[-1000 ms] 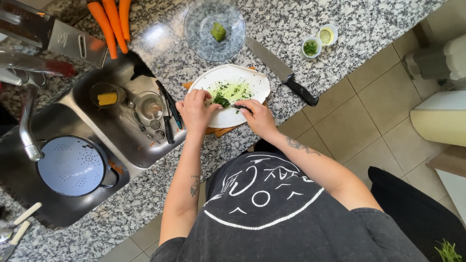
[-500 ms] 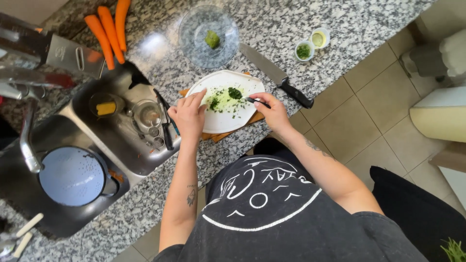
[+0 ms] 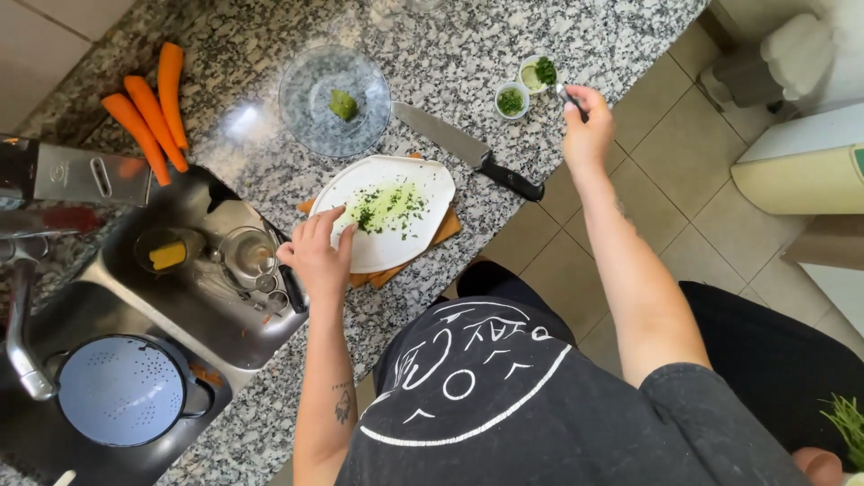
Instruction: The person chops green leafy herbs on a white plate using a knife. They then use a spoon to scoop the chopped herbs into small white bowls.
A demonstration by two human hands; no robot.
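Left hand (image 3: 317, 259): rests on the near-left rim of the white plate (image 3: 423, 236), fingers (image 3: 330, 225) loosely spread and flat, clasping nothing.

Right hand (image 3: 587, 126): raised over the far right of the table (image 3: 270, 144), fingers pinched narrow on a small metal utensil (image 3: 565, 95), tip just beside the 2 small cups; its exact kind cannot be told.

White plate: oval, on a wooden board (image 3: 443, 229) at the table's near edge, carrying a pale green spread with chopped herbs (image 3: 389, 205).

2 small cups: 1 with chopped greens (image 3: 511, 100), 1 with greens and a pale paste (image 3: 538, 73), touching each other.

Knife (image 3: 468, 149): black handle, flat on the table between plate and cups.

Glass bowl (image 3: 334, 88): beyond the plate, 1 green lump inside.

3 carrots (image 3: 148, 103): far left corner, side by side.

Grater (image 3: 81, 173): metal, beside the carrots.

Sink (image 3: 193, 270): left of the plate, holding glasses and a yellow sponge (image 3: 167, 255).

Blue colander (image 3: 121, 389): in the nearer basin, by the tap (image 3: 20, 333).
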